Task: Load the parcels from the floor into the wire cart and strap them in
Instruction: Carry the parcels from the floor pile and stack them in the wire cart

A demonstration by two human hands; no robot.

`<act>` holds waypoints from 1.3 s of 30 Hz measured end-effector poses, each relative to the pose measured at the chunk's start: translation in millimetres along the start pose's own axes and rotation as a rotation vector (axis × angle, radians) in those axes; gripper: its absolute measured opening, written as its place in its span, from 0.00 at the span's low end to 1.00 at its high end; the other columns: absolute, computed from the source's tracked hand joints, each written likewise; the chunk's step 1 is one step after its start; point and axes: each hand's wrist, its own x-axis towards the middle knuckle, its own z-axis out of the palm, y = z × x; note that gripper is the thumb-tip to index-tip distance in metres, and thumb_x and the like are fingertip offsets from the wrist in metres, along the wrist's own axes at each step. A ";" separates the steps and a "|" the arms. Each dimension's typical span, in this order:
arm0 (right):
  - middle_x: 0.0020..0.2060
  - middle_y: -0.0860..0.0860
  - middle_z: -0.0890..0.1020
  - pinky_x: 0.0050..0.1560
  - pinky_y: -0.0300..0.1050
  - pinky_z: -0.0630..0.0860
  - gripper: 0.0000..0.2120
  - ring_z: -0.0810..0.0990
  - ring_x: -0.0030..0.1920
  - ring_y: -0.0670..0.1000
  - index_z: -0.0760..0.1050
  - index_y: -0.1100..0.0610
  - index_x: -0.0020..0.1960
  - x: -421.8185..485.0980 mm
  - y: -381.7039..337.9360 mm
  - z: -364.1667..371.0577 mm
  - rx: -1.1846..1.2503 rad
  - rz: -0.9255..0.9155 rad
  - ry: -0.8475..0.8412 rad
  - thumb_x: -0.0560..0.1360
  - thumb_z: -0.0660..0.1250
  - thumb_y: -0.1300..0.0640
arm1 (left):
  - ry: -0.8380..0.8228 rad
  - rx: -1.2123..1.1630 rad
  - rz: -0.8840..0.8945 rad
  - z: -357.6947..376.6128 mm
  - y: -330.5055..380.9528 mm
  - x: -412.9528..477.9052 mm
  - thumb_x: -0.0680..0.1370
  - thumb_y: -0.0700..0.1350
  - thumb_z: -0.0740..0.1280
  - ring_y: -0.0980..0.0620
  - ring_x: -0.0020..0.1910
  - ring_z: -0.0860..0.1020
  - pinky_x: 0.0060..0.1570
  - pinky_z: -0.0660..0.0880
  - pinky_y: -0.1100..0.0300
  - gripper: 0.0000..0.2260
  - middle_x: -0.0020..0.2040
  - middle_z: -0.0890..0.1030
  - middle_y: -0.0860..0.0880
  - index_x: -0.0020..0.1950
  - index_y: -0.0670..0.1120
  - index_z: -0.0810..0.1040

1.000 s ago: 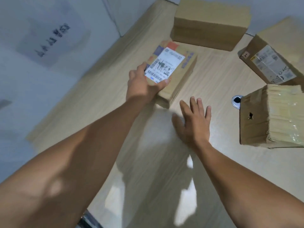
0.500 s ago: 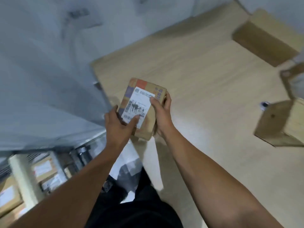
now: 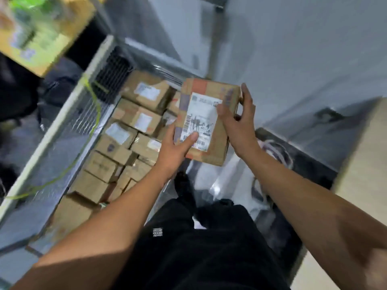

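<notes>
**Desk:** Report the step in hand.

**Operator:** Loading, mid-carry. On my feed the small brown cardboard parcel [image 3: 206, 122], white shipping label uppermost, is in the air at centre frame and not yet set down. The left hand [image 3: 173, 144] grips its 7 o'clock corner, thumb pressed on the label and fingers beneath. The right hand [image 3: 238, 126] clasps the 3 o'clock edge, thumb on the top face and fingers curled round the far side.

**Desk:** Where does it sit relative to the cart?

**Operator:** The grey wire cart [image 3: 60, 122] lies at 9 o'clock from the parcel. Brown cardboard boxes [image 3: 125, 151] are packed inside it in tight rows, most of them label-up. Whether the held parcel is over the cart's interior or just beside its near wall, I cannot tell. A thin yellow-green cord [image 3: 96, 116] hangs slack along the mesh. I judge it to be the strap, not yet fastened.

**Desk:** Next move?

**Operator:** In my judgement, carry the parcel towards 9 o'clock, lower it flat onto the top layer, then open both hands. That calls for a level seat, since a tilted one may let it slide. The picture is blurred, so I cannot confirm any free gaps. Strapping comes last.
</notes>
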 end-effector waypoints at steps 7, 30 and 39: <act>0.69 0.50 0.68 0.62 0.48 0.81 0.28 0.75 0.67 0.45 0.65 0.32 0.68 55.0 16.1 149.2 -0.158 0.016 -0.263 0.72 0.74 0.36 | 0.339 -0.295 -0.134 -122.3 -32.8 49.2 0.64 0.61 0.85 0.46 0.49 0.86 0.44 0.82 0.49 0.24 0.54 0.87 0.49 0.56 0.59 0.83; 0.82 0.53 0.62 0.69 0.49 0.64 0.51 0.65 0.79 0.59 0.48 0.50 0.84 302.7 234.7 227.8 -1.240 0.348 -1.216 0.74 0.62 0.24 | 0.755 -0.484 -0.654 -87.9 -231.7 253.2 0.71 0.53 0.82 0.35 0.58 0.81 0.52 0.80 0.42 0.36 0.58 0.81 0.42 0.70 0.47 0.65; 0.58 0.62 0.81 0.64 0.57 0.75 0.32 0.79 0.60 0.64 0.76 0.58 0.65 339.1 284.8 261.3 -1.489 -0.178 -1.298 0.80 0.60 0.31 | 0.976 -0.265 -0.488 -58.7 -276.0 291.1 0.61 0.68 0.80 0.70 0.55 0.75 0.55 0.69 0.80 0.51 0.61 0.74 0.59 0.77 0.50 0.64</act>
